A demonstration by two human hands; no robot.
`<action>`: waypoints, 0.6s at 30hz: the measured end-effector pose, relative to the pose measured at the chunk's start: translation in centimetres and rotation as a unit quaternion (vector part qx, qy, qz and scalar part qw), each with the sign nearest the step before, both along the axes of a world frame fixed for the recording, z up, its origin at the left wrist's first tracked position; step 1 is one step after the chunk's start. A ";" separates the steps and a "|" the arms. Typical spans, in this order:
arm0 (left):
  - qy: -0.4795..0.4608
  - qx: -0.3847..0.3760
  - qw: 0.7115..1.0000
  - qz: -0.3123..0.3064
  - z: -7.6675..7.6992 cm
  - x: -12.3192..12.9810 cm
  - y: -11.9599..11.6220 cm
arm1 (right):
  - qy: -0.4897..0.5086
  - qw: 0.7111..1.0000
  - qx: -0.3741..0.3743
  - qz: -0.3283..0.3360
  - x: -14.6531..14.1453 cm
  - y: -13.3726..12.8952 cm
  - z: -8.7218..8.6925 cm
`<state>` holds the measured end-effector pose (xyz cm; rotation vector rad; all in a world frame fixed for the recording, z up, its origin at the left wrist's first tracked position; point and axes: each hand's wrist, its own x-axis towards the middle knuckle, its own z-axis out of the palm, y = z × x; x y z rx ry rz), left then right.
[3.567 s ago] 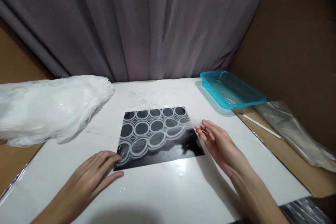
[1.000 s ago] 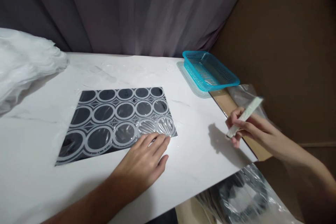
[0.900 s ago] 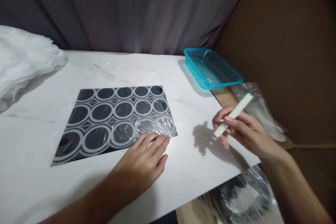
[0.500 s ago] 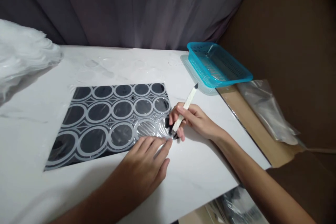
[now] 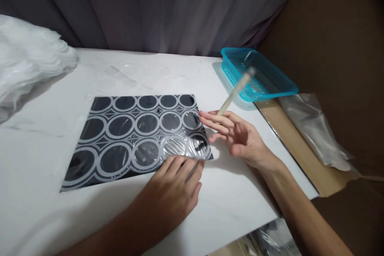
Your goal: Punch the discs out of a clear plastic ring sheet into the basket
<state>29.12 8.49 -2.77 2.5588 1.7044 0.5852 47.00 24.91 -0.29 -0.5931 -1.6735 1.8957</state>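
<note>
A black sheet [image 5: 147,125] with rows of grey rings lies flat on the white table, shiny under clear film. My left hand [image 5: 177,186] rests palm down at its near right edge, fingers stretched out and pressing lightly on it. Over the sheet's right edge is my right hand [image 5: 243,140], palm turned partly up and fingers loosely extended. A white pen-like stick [image 5: 235,92] is tucked between its fingers, pointing up and away. The stick is blurred by motion, and its lower end is hidden behind the fingers.
A blue plastic basket [image 5: 258,76] stands at the back right. Beside it lie brown cardboard [image 5: 295,140] and clear plastic bags [image 5: 315,128]. A pile of white thin sheets [image 5: 30,62] is at the left. Clear round pieces [image 5: 111,70] lie behind the black sheet.
My right hand has lifted away from the sheet's near right corner and opened its fingers, the stick swinging up and right. My left hand stays on the sheet. The view has shifted slightly.
</note>
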 end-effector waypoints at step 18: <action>0.001 -0.004 1.000 0.000 0.1 0.1 0.1 | -0.089 0.996 -0.005 0.014 -0.3 0.1 -1.8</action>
